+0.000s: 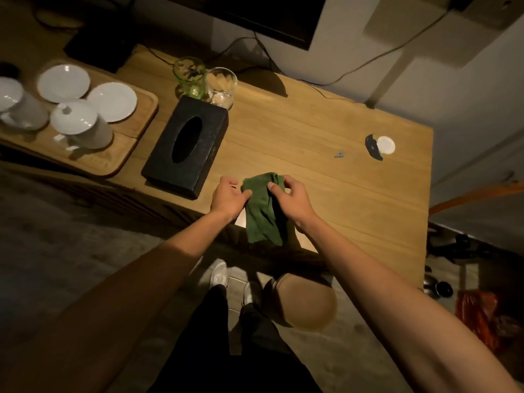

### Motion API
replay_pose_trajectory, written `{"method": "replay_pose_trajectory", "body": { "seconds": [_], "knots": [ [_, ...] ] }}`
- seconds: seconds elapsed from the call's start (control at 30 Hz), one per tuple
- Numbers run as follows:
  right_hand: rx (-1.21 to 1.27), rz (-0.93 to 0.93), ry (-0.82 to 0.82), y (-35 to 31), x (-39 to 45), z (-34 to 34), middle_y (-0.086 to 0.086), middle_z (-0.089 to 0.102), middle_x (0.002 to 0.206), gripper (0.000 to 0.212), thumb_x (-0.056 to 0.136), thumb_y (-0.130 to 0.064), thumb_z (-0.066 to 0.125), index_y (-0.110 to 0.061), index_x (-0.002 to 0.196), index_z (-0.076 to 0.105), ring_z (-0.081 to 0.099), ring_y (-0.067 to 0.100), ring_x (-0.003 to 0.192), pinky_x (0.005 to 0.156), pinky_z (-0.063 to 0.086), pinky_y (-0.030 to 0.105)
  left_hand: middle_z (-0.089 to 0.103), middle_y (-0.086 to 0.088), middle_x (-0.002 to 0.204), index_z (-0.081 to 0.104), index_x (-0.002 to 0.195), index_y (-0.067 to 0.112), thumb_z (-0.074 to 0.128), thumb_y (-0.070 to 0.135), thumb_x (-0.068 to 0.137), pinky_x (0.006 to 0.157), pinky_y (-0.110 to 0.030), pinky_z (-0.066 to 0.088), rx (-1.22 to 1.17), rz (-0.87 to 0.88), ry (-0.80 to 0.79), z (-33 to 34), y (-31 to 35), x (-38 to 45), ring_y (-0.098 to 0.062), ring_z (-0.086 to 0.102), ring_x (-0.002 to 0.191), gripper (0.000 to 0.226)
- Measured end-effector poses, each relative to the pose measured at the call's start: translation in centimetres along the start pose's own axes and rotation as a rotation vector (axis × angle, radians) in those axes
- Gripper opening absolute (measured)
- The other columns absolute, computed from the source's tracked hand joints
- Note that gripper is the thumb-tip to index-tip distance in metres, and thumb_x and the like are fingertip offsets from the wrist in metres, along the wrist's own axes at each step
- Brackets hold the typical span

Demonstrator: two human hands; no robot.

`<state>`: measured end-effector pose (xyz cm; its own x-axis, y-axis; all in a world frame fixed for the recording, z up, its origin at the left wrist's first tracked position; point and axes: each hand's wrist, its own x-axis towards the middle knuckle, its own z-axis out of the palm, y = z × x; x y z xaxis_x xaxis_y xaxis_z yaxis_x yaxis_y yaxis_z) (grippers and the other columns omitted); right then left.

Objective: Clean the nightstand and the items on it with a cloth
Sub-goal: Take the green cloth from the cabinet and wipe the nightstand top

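Note:
A green cloth (pixel 262 211) hangs between my two hands above the front edge of the wooden nightstand (pixel 326 177). My left hand (pixel 228 198) pinches its upper left edge with thumb and fingers. My right hand (pixel 292 201) grips its upper right part. On the nightstand, to the left of my hands, lies a black tissue box (pixel 187 146). Behind the box stand a green glass (pixel 190 78) and a clear glass (pixel 221 86). A small white round disc with a dark curved piece (pixel 380 146) and a tiny grey bit (pixel 339 154) lie at the right.
A wooden tray (pixel 133 137) at the left carries white saucers (pixel 112 101) and upturned white cups (pixel 80 123). Cables run along the wall behind the top. A round wooden stool (pixel 306 302) stands by my feet. Dark objects and a red bag (pixel 479 316) lie on the floor at right.

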<state>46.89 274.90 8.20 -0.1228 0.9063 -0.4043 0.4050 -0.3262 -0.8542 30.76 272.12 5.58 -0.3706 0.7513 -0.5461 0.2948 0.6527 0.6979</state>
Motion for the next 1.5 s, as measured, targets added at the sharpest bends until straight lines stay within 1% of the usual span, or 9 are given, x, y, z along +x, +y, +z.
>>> {"method": "replay_pose_trajectory", "body": {
  "seconds": [0.1, 0.33, 0.47, 0.63, 0.77, 0.9, 1.23, 1.4, 1.5],
  "knots": [
    [-0.023, -0.113, -0.075, -2.6, -0.6, 0.7, 0.006, 0.075, 0.106, 0.019, 0.094, -0.020, 0.068, -0.006, 0.106, 0.073, 0.071, 0.021, 0.101, 0.094, 0.056, 0.047, 0.062, -0.001, 0.081, 0.057, 0.099, 0.014, 0.065, 0.044, 0.091, 0.064, -0.032, 0.053, -0.314, -0.035, -0.014, -2.1, 0.4, -1.9, -0.018, 0.061, 0.072, 0.032],
    [-0.138, -0.389, -0.334, -8.3, -2.7, 4.5, 0.008, 0.076, 0.105, 0.025, 0.089, -0.013, 0.074, -0.004, 0.113, 0.075, 0.070, 0.022, 0.098, 0.092, 0.055, 0.041, 0.075, 0.011, 0.099, 0.074, 0.096, 0.037, 0.062, 0.073, 0.076, 0.074, -0.028, 0.054, -0.555, 0.054, 0.013, -6.9, 0.7, -6.6, -0.006, 0.068, 0.099, 0.042],
    [-0.132, -0.473, -0.500, -9.9, -4.1, 7.4, 0.011, 0.076, 0.110, 0.026, 0.093, -0.011, 0.070, -0.004, 0.117, 0.074, 0.071, 0.025, 0.104, 0.094, 0.056, 0.040, 0.075, 0.020, 0.091, 0.074, 0.088, 0.050, 0.059, 0.063, 0.086, 0.057, -0.008, 0.049, -0.576, 0.096, 0.177, -9.6, -1.3, -9.2, 0.009, 0.068, 0.084, 0.020],
    [-0.100, -0.421, -0.777, -10.8, -6.6, 12.7, 0.012, 0.075, 0.114, 0.025, 0.098, -0.013, 0.064, -0.004, 0.119, 0.073, 0.071, 0.025, 0.109, 0.097, 0.056, 0.040, 0.073, 0.027, 0.077, 0.071, 0.075, 0.059, 0.050, 0.044, 0.097, 0.072, -0.028, 0.053, -0.692, -0.048, 0.402, -13.3, -6.5, -12.5, 0.002, 0.069, 0.077, 0.034],
    [-0.156, -0.369, -0.949, -11.2, -10.9, 18.3, -0.004, 0.078, 0.101, 0.015, 0.096, -0.019, 0.067, -0.018, 0.107, 0.078, 0.072, 0.008, 0.097, 0.088, 0.055, 0.024, 0.077, 0.002, 0.087, 0.075, 0.082, 0.029, 0.048, 0.032, 0.098, 0.088, -0.047, 0.056, -0.839, -0.166, 0.518, -16.7, -12.1, -15.9, -0.021, 0.071, 0.092, 0.032],
    [-0.112, -0.270, -1.098, -11.6, -15.9, 24.0, 0.006, 0.077, 0.111, 0.018, 0.100, -0.015, 0.060, -0.014, 0.109, 0.076, 0.071, 0.023, 0.108, 0.095, 0.056, 0.032, 0.076, -0.002, 0.088, 0.069, 0.088, 0.020, 0.042, 0.025, 0.099, 0.068, -0.031, 0.062, -1.014, -0.232, 0.694, -19.7, -17.7, -20.1, -0.011, 0.075, 0.077, 0.030],
    [-0.251, -0.303, -1.072, -11.5, -31.1, 37.2, -0.005, 0.067, 0.102, 0.018, 0.106, -0.031, 0.049, -0.024, 0.103, 0.066, 0.065, 0.009, 0.095, 0.078, 0.056, 0.022, 0.064, -0.020, 0.126, 0.060, 0.128, 0.004, 0.043, 0.038, 0.102, 0.102, -0.051, 0.050, -1.183, -0.479, 1.153, -27.0, -35.5, -36.7, -0.036, 0.062, 0.115, 0.046],
    [-0.463, -0.403, -1.147, -10.5, -40.3, 44.2, -0.006, 0.062, 0.109, 0.026, 0.105, -0.038, 0.048, -0.022, 0.122, 0.061, 0.061, 0.019, 0.108, 0.099, 0.054, 0.040, 0.063, -0.009, 0.095, 0.066, 0.081, 0.017, 0.048, 0.028, 0.104, 0.063, -0.020, 0.048, -1.056, -0.464, 1.307, -31.0, -42.5, -45.8, -0.016, 0.059, 0.076, 0.031],
    [-0.593, -0.530, -1.207, -9.3, -45.9, 48.6, -0.003, 0.063, 0.108, 0.032, 0.106, -0.034, 0.048, -0.014, 0.129, 0.059, 0.061, 0.025, 0.113, 0.099, 0.054, 0.044, 0.058, 0.001, 0.083, 0.057, 0.070, 0.027, 0.048, 0.037, 0.103, 0.069, -0.025, 0.044, -1.002, -0.448, 1.329, -32.6, -46.1, -51.2, -0.016, 0.055, 0.078, 0.036]
  ]
}}
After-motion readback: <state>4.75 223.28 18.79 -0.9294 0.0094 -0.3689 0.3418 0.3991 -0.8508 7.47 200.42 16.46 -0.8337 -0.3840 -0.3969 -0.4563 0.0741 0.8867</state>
